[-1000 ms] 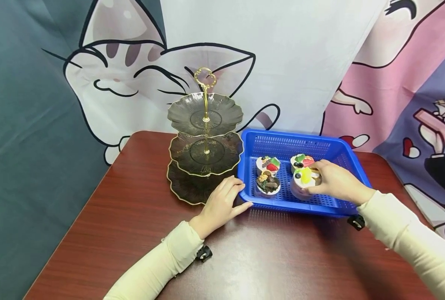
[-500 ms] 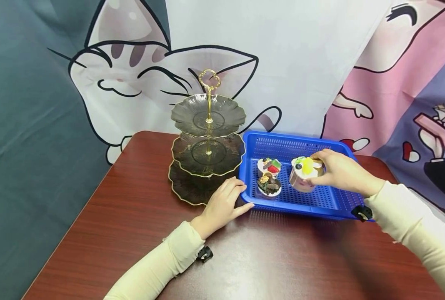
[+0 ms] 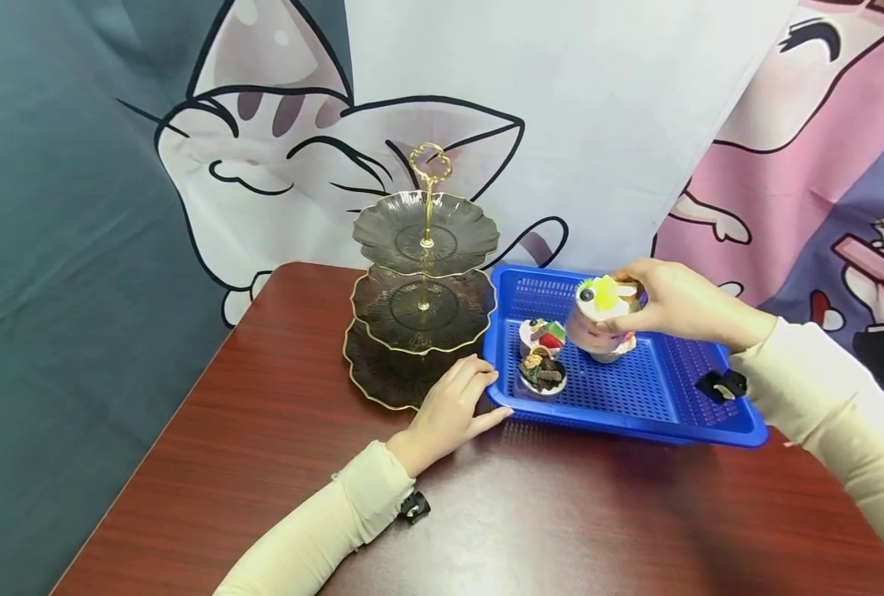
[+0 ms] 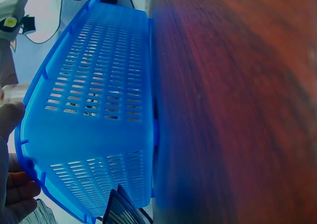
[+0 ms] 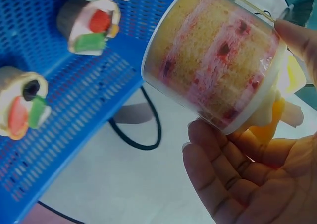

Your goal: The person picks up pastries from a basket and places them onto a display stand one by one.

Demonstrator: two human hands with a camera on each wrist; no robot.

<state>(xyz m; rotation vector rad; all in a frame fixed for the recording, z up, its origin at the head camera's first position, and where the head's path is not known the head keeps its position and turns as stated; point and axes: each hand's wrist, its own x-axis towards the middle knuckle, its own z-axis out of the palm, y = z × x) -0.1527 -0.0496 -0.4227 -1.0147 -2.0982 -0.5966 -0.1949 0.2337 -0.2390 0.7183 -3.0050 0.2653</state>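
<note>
My right hand [image 3: 684, 308] holds a clear cup of layered cake [image 3: 589, 329] by its top edge, raised over the blue basket [image 3: 636, 426]. Yellow fruit and a dark berry top this cup; pink and tan layers show through its wall in the right wrist view. At the basket's near left corner, my left hand [image 3: 453, 406] grips the rim, thumb along the front and fingers at the left side. Inside sit a cup with strawberry and green topping [image 3: 542, 335], a chocolate-topped cup [image 3: 542, 377] and another fruit-topped cup [image 3: 612, 356], partly hidden behind the held one.
Left of the basket stands a three-tier dark plate stand [image 3: 423, 310] with gold rims and a gold ring handle. Both rest on a reddish-brown wooden table [image 3: 263, 397]. A printed cartoon curtain [image 3: 598, 149] hangs close behind.
My right hand has lifted the yellow-topped cake cup up from among the others in the basket. The left hand keeps its place at the corner. The head view has shifted slightly.
</note>
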